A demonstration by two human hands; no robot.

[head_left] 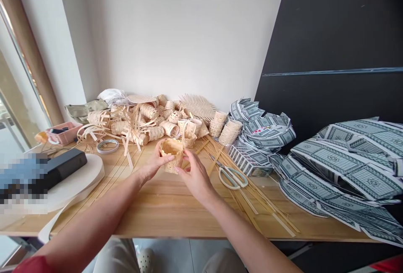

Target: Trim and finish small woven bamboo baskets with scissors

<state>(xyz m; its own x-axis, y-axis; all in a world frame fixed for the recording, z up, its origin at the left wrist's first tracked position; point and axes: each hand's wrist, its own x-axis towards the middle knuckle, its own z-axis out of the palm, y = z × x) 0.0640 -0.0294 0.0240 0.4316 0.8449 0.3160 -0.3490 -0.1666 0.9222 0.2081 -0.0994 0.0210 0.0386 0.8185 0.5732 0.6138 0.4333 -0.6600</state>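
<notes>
A small woven bamboo basket (171,150) is held just above the wooden table (163,210), near its middle. My left hand (154,165) grips the basket's left side with thumb and fingers wrapped round it. On the basket's right lower side my right hand (195,176) pinches at the weave with its fingertips. Loose strip ends stick up from the basket's rim.
Behind lies a heap of woven baskets and bamboo strips (141,122). Scissors (232,177) rest on long bamboo sticks (252,197) to the right. Patterned folded paper pieces (340,168) fill the right side. A tape roll (107,146), black box (59,169) and pink tray (64,132) sit left.
</notes>
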